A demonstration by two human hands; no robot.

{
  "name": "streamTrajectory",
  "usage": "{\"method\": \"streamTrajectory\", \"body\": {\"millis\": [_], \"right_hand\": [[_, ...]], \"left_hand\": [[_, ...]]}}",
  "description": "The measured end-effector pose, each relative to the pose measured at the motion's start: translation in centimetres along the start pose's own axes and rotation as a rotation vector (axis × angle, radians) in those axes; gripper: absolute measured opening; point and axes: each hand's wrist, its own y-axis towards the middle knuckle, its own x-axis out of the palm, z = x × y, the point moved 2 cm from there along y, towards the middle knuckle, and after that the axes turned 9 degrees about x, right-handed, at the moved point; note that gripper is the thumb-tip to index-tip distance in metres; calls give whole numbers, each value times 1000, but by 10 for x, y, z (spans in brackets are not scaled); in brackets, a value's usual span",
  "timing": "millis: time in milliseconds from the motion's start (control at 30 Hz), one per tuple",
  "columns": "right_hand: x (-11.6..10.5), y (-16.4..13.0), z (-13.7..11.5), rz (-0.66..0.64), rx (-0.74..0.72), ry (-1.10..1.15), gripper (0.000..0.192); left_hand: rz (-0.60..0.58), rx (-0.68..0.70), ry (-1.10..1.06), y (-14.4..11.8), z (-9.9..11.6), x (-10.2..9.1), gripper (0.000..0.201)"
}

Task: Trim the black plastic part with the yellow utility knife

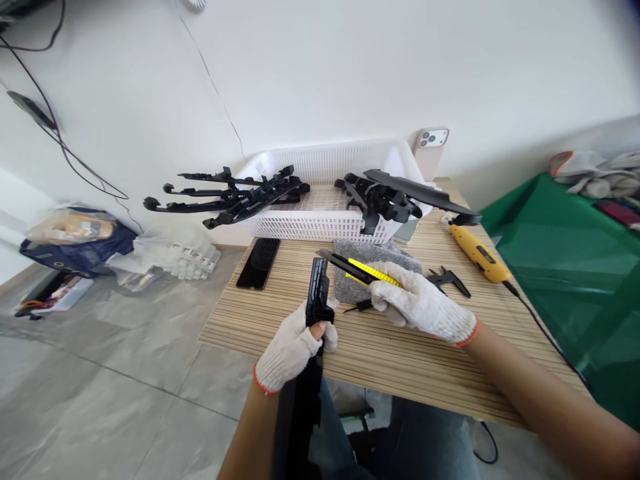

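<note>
My left hand (295, 347), in a white knit glove with a bare thumb tip, is closed round a long black plastic part (319, 287). The part's upper end stands up over the table's front edge and its lower end runs down toward my lap. In my gloved right hand (407, 293) is a yellow and black utility knife (367, 270), its blade pointing left. The blade tip is close to the part's top end; whether they touch I cannot tell. A grey cloth (350, 290) lies beneath the knife, with a small dark tool (361, 306) by its front edge.
A white plastic basket (320, 225) at the back holds several black plastic parts (250, 197), some sticking out over its rim. A dark phone (259, 263) lies left on the table. Calipers (450, 281) and a corded yellow rotary tool (480, 253) lie right. A green bin (550, 260) stands beyond.
</note>
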Motion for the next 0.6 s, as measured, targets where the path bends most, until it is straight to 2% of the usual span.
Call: {"method": "streamTrajectory", "body": {"millis": [333,600], "right_hand": [[5,-5,-5,-150,-68,50,72],[0,-1,-3,-69,-129,26,60]], "left_hand": [[14,-16,-21,-1,-1,0,42],[34,-35,-63,-1,-2,1,45]]}}
